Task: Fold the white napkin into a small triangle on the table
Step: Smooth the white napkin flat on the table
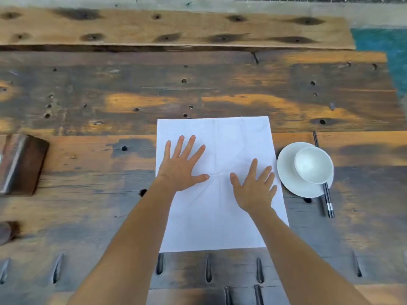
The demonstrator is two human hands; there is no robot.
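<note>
Table (220, 84): weathered dark wooden planks with orange-brown patches, bolt holes and slots along the near edge; no writing or marks can be read on it.
Far plank (176, 29): a paler board lying across the far side, dotted with dark knots.
White napkin (220, 227): spread open and flat on the table's near middle, unfolded, with faint crease lines crossing at its centre; plain, no print or label.
Left hand (182, 170): palm down on the napkin's left half, fingers spread wide, pressing flat and gripping nothing.
Right hand (255, 188): palm down on the napkin's right half near its edge, fingers fanned, also pressing flat.
Dark block (22, 164): at the table's left edge, well apart from the napkin; unmarked.
White plate (288, 172): just beside the napkin's right edge.
White bowl (313, 165): sits on the plate; no logo shows.
Chopsticks (328, 199): a dark pair with pale bands near the close end, passing under the plate.
</note>
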